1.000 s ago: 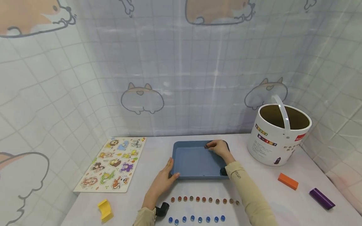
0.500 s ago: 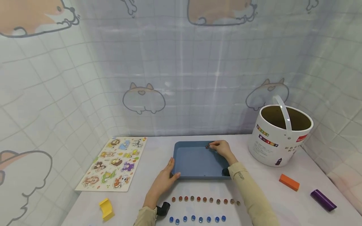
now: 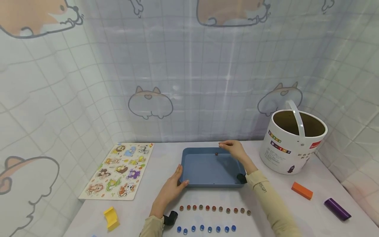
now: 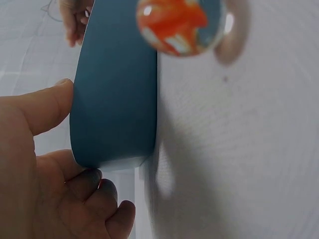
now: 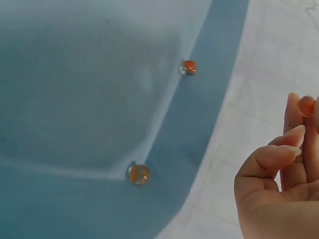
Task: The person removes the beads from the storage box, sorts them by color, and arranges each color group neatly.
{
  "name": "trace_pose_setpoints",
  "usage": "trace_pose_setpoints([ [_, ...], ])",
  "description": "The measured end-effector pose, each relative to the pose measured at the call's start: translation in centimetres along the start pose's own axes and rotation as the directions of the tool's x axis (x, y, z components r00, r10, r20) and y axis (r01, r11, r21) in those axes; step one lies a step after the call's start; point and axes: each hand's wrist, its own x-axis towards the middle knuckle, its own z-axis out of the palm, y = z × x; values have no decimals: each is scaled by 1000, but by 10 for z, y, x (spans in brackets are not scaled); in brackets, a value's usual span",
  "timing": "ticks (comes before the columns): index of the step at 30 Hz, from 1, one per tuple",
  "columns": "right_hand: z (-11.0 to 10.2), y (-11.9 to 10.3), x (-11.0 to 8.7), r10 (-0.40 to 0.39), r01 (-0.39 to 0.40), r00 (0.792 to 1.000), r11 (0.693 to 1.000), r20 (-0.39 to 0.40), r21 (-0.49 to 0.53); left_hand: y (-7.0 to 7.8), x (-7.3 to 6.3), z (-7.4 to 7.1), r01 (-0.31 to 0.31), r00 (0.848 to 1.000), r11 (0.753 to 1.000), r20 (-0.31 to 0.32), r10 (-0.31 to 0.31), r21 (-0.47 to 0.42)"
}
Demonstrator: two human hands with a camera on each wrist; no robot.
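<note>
My left hand [image 3: 171, 191] grips the near left corner of a blue tray [image 3: 185, 164], thumb at the front rim and fingers along the left side; the left wrist view shows the fingers curled by that corner. My right hand [image 3: 235, 151] is raised over the tray's far right corner, pinching an orange marble [image 5: 307, 106] between its fingertips. Inside the tray, one orange-and-clear marble [image 5: 188, 68] lies against the far wall. Another marble [image 5: 138, 174] sits in a corner; the right hand and arm hide that part in the head view.
Several reddish-brown marbles [image 3: 207, 208] form a row before the tray, with blue marbles [image 3: 210, 229] nearer. An animal puzzle board [image 3: 118, 171] and yellow block [image 3: 111, 219] lie left. Right are a white bucket [image 3: 278, 154], orange block [image 3: 302, 190] and purple block [image 3: 337, 209].
My right hand has risen from inside the tray's far side and moved slightly back and right, uncovering a marble on the tray. My left hand stays at the near left corner.
</note>
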Motion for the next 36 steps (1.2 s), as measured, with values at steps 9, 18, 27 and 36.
trace_pose_setpoints([
  [9, -11, -10, -25, -20, 12, 999, 987, 47, 159, -2, -1, 0, 3, 1000, 1000, -11, -2, 8],
  [18, -18, -21, -59, -64, 43, 992, 981, 110, 188, -3, 0, -2, 8, 1000, 1000, -10, -8, -17],
  [27, -29, -22, -95, -61, 29, 983, 982, 171, 184, -5, 1, 0, 4, 1000, 1000, -8, -4, -16],
  [36, -32, -4, -144, -120, 32, 962, 942, 245, 334, -3, 1, 3, 1, 1000, 1000, -8, -1, -25],
])
